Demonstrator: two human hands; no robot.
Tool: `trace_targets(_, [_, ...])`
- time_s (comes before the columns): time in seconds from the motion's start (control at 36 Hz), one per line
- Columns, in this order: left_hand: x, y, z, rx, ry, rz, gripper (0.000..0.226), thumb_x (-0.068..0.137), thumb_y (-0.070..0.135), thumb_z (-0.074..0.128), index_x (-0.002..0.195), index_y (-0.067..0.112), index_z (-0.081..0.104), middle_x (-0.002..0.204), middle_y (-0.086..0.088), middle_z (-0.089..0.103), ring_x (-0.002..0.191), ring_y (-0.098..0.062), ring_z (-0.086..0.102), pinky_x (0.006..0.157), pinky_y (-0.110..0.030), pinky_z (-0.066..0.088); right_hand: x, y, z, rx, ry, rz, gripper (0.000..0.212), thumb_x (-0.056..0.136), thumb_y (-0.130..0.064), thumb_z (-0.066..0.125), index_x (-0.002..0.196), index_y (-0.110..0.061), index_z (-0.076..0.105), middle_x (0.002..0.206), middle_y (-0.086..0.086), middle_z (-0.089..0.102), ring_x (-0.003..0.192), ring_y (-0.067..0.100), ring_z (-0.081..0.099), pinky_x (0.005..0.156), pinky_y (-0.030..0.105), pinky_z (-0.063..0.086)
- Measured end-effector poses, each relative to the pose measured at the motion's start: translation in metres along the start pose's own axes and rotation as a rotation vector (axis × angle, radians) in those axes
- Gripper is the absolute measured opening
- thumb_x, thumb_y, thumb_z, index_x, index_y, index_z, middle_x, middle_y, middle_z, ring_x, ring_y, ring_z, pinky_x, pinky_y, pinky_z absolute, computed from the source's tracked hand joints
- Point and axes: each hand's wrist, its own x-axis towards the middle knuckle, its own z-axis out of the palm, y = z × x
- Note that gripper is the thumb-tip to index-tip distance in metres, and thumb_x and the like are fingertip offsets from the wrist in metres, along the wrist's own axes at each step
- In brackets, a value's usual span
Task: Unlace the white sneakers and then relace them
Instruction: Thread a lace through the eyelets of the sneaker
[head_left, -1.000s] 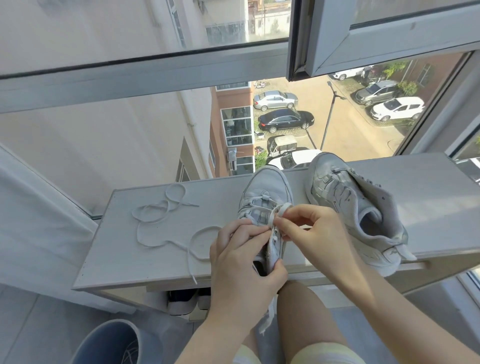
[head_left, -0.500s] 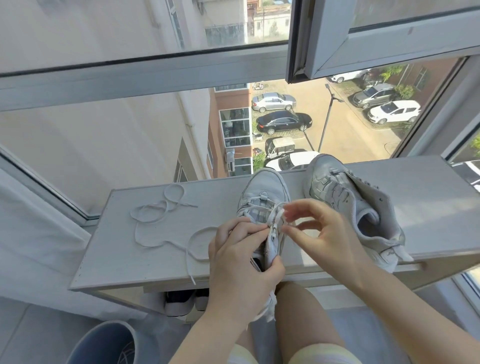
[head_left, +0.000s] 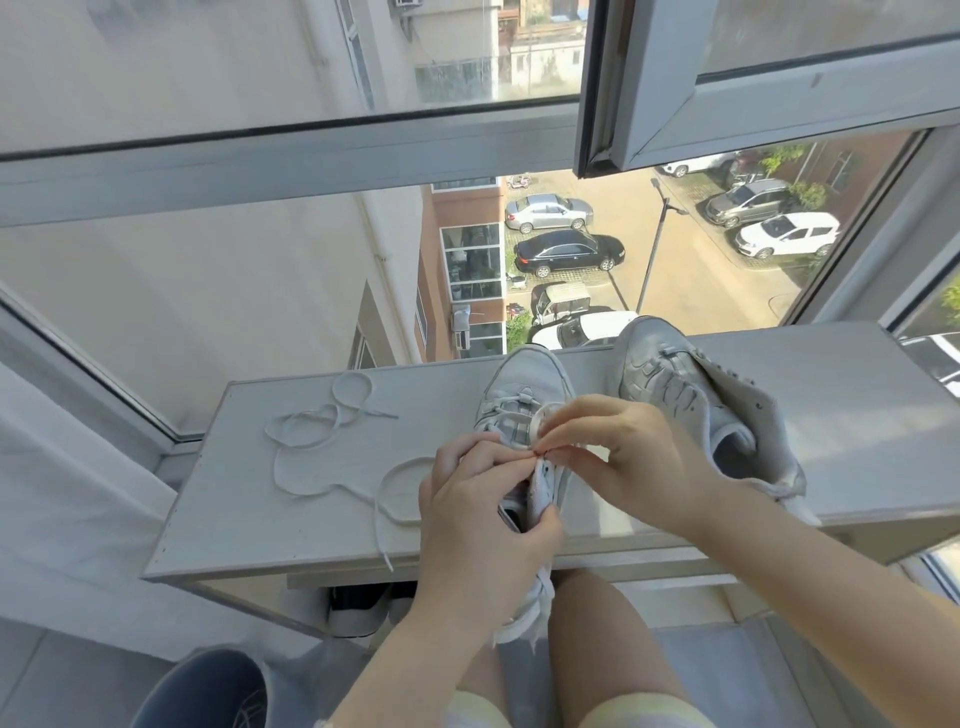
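Low on the left we see the rim of a blue bin (head_left: 202, 691) on the floor. Above it, the white desk (head_left: 249, 519) runs along the window, and a loose white lace (head_left: 311, 445) lies in curls on its left part, one end trailing to the near edge. Near the middle stands the first white sneaker (head_left: 524, 382), upright. Its long axis runs front to back, its toe points away from us at the glass, and its heel hangs over the near edge of the desk. Our left hand (head_left: 478, 525) grips this sneaker at the ankle opening, thumb curled round the right side and fingers bent onto the eyelet row. Just beside it, our right hand (head_left: 628, 457) pinches a small loop of the threaded lace (head_left: 535, 418) between thumb and forefinger, the other fingers loosely curled. Farther right the second sneaker (head_left: 670, 384) leans over, toe also toward the window, without a lace, its opening spread wide and its heel at the near edge.
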Motion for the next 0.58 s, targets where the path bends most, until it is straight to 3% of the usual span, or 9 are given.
trace_targets(0.08, [0.004,0.005,-0.001,0.008,0.016,-0.057,0.04,0.065,0.045,0.048,0.091,0.028,0.074,0.087,0.034,0.054,0.105,0.002,0.038,0.093,-0.041,0.041,-0.007,-0.002,0.019,-0.031,0.232,0.015,0.021,0.084,-0.018,0.056,0.079,-0.009,0.074,0.087,-0.003,0.072,0.088,0.005,0.062,0.081,0.01,0.046])
trace_targets(0.22, [0.013,0.01,0.0,0.051,0.006,-0.144,0.016,0.077,0.027,0.065,0.091,0.028,0.073,0.082,0.034,0.047,0.104,0.001,0.032,0.095,-0.036,0.035,-0.008,-0.011,0.038,-0.028,0.46,0.099,0.02,0.086,-0.015,0.055,0.083,-0.006,0.072,0.093,-0.001,0.071,0.107,0.015,0.056,0.095,0.02,0.043])
trace_targets(0.28, [0.021,0.01,-0.002,0.063,0.003,-0.221,0.014,0.081,0.024,0.065,0.093,0.029,0.07,0.081,0.031,0.043,0.11,-0.004,0.032,0.093,-0.031,0.031,-0.005,-0.021,0.033,0.055,0.496,0.106,0.019,0.089,-0.014,0.053,0.087,-0.007,0.07,0.093,-0.003,0.07,0.11,0.015,0.057,0.097,0.021,0.043])
trace_targets(0.33, [0.029,0.009,-0.003,0.073,0.016,-0.295,0.016,0.084,0.027,0.063,0.098,0.029,0.068,0.082,0.028,0.043,0.115,-0.007,0.032,0.091,-0.029,0.029,0.0,-0.037,0.018,0.298,0.486,0.186,0.015,0.091,-0.013,0.051,0.087,-0.017,0.065,0.089,-0.007,0.07,0.104,0.011,0.062,0.097,0.022,0.043])
trace_targets(0.39, [0.032,0.008,-0.002,0.11,0.016,-0.315,0.017,0.086,0.03,0.06,0.101,0.029,0.067,0.086,0.023,0.045,0.117,-0.009,0.031,0.086,-0.027,0.025,0.008,-0.051,0.0,0.677,0.446,0.316,0.015,0.09,-0.01,0.049,0.083,-0.017,0.06,0.073,-0.007,0.069,0.079,0.011,0.068,0.086,0.023,0.049])
trace_targets(0.44, [0.032,0.008,0.0,0.15,-0.002,-0.302,0.018,0.086,0.032,0.059,0.102,0.029,0.067,0.091,0.021,0.046,0.117,-0.009,0.03,0.085,-0.026,0.023,0.013,-0.056,-0.021,0.949,0.425,0.392,0.012,0.086,-0.009,0.046,0.081,-0.012,0.057,0.058,-0.004,0.058,0.052,0.011,0.057,0.066,0.026,0.054])
trace_targets(0.5, [0.031,0.008,0.002,0.157,-0.009,-0.299,0.018,0.085,0.033,0.059,0.101,0.029,0.067,0.094,0.02,0.046,0.117,-0.008,0.03,0.089,-0.029,0.025,0.015,-0.056,-0.043,0.956,0.328,0.467,0.012,0.085,-0.008,0.048,0.077,-0.011,0.057,0.051,-0.006,0.049,0.042,0.007,0.041,0.046,0.018,0.041])
trace_targets(0.58, [0.031,0.008,0.002,0.168,-0.013,-0.29,0.02,0.085,0.034,0.06,0.102,0.029,0.067,0.095,0.021,0.045,0.119,-0.008,0.03,0.092,-0.031,0.025,0.012,-0.048,-0.069,0.634,-0.053,0.604,0.027,0.094,-0.002,0.047,0.072,-0.013,0.059,0.047,-0.007,0.046,0.041,0.006,0.034,0.039,0.011,0.027])
